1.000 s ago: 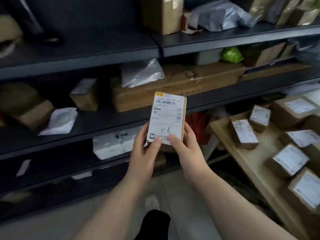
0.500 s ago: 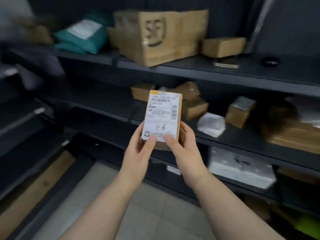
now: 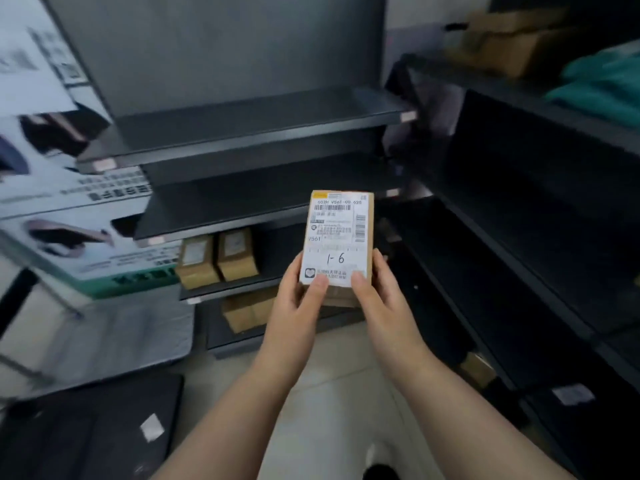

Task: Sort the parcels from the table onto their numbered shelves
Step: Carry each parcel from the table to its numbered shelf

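We hold the parcel [image 3: 337, 249] upright at centre, its label [image 3: 333, 223] toward us, presumably so the handwritten "1-6" can be matched to a shelf. Our left hand [image 3: 296, 306] and right hand [image 3: 386, 303] grip its lower corners, thumbs on the label, fingers curled behind. The dark shelf unit [image 3: 242, 133] rises at 11 o'clock; two small boxes [image 3: 218, 259] sit at the parcel's 9 o'clock.

Poster [image 3: 74, 206] blurred, cut by left edge; shelf tags [image 3: 408, 116] unreadable; parcel [image 3: 337, 237] underside hidden

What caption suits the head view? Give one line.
Left hand and right hand hold a parcel marked 1-6 before dark shelves.
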`<state>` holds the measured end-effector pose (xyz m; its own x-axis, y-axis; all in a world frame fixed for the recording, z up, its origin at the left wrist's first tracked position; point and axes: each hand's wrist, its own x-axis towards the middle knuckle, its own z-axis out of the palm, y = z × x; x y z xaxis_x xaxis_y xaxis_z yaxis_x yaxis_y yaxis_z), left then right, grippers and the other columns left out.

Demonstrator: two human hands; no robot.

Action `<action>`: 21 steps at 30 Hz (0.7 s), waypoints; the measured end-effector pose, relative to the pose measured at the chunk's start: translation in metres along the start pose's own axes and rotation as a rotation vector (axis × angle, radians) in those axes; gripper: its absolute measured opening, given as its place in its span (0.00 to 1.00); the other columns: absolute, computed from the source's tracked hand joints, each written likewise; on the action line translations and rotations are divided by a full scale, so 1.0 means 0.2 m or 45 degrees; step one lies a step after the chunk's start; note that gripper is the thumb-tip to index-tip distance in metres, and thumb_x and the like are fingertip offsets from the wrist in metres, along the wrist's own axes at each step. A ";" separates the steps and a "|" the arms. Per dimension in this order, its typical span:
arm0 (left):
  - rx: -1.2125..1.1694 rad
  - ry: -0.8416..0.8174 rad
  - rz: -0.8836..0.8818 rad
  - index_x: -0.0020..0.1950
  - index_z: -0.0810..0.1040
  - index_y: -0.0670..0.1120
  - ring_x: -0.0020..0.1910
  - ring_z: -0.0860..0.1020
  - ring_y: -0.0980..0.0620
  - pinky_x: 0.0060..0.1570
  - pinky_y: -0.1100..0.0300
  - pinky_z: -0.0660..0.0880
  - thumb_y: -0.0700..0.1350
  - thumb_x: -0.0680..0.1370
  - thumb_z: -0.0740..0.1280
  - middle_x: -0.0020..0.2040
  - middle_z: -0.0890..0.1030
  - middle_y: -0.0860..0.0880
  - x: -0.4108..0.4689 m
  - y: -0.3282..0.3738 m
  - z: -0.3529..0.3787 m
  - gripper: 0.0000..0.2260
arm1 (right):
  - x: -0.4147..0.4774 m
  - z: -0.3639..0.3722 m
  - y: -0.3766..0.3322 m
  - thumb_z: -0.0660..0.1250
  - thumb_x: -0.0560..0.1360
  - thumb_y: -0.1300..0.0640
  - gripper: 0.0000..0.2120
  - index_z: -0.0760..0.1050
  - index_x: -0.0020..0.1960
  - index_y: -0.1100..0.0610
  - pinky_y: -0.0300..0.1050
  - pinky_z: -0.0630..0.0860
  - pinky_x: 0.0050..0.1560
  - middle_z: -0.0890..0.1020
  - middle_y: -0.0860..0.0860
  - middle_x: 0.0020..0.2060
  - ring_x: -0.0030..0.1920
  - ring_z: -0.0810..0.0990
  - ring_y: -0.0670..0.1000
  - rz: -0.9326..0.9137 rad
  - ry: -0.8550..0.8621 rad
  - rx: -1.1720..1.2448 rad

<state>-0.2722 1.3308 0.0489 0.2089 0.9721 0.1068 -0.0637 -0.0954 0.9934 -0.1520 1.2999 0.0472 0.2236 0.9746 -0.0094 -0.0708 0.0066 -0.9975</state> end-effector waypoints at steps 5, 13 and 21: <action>0.062 0.216 0.018 0.68 0.70 0.56 0.60 0.76 0.63 0.53 0.68 0.74 0.52 0.77 0.63 0.58 0.80 0.62 0.30 -0.01 -0.17 0.19 | 0.40 0.18 -0.02 0.61 0.79 0.52 0.30 0.52 0.77 0.45 0.31 0.67 0.60 0.70 0.41 0.69 0.65 0.69 0.38 0.001 -0.219 0.030; 0.114 0.481 0.108 0.71 0.69 0.51 0.61 0.76 0.62 0.60 0.62 0.73 0.48 0.80 0.62 0.60 0.80 0.59 0.82 0.05 -0.29 0.19 | 1.02 0.32 -0.13 0.62 0.79 0.53 0.32 0.49 0.77 0.43 0.21 0.69 0.47 0.69 0.39 0.69 0.62 0.69 0.33 -0.059 -0.491 -0.037; 0.070 0.705 0.173 0.71 0.68 0.52 0.59 0.75 0.66 0.52 0.74 0.72 0.49 0.78 0.60 0.58 0.79 0.62 1.00 0.06 -0.53 0.20 | 1.29 0.64 -0.14 0.66 0.77 0.53 0.34 0.53 0.77 0.46 0.48 0.68 0.70 0.68 0.41 0.71 0.69 0.67 0.40 -0.150 -0.681 -0.050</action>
<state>-0.3338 1.5472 0.0788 -0.3407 0.9163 0.2104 -0.0003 -0.2239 0.9746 -0.2175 1.5789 0.0821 -0.2985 0.9456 0.1294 -0.0362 0.1243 -0.9916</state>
